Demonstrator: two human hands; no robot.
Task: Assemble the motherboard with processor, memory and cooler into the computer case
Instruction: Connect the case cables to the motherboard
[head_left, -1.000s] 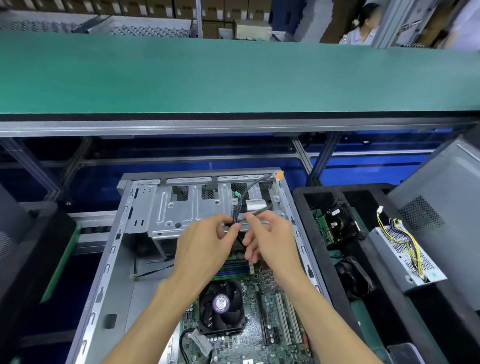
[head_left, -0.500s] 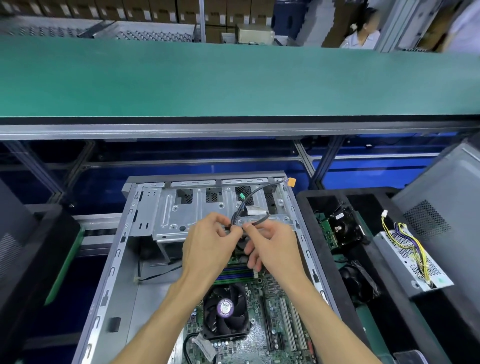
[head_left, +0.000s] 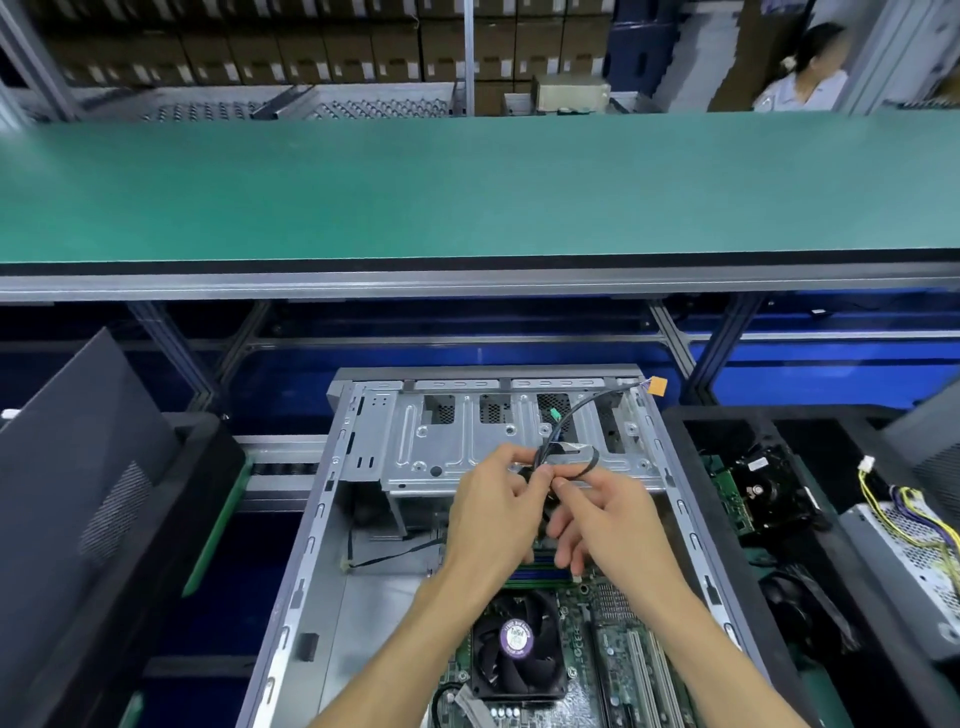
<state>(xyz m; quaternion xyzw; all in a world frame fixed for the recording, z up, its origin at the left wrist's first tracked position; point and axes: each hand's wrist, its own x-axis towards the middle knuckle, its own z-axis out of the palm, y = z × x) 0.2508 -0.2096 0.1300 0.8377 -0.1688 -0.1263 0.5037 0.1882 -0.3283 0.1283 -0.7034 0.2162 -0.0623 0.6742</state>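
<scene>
An open grey computer case (head_left: 311, 545) lies flat in front of me. Inside it sits the green motherboard (head_left: 613, 670) with a black cooler fan (head_left: 517, 644) bearing a purple label, and memory sticks (head_left: 540, 564) partly hidden under my hands. My left hand (head_left: 493, 509) and my right hand (head_left: 608, 519) meet over the drive cage (head_left: 441, 447), both pinching a bundle of black cables (head_left: 566, 431). One cable ends in an orange connector (head_left: 657, 385) at the case's far right corner.
A black tray (head_left: 691, 441) on the right holds another board with a cooler (head_left: 763, 493) and a power supply (head_left: 914, 561) with yellow wires. A dark case panel (head_left: 67, 493) leans at left. A green conveyor shelf (head_left: 467, 192) runs overhead; a person stands far back right.
Both hands have stayed together on the cable bundle, shifting slightly right and down over the drive cage. My view has tilted up a little.
</scene>
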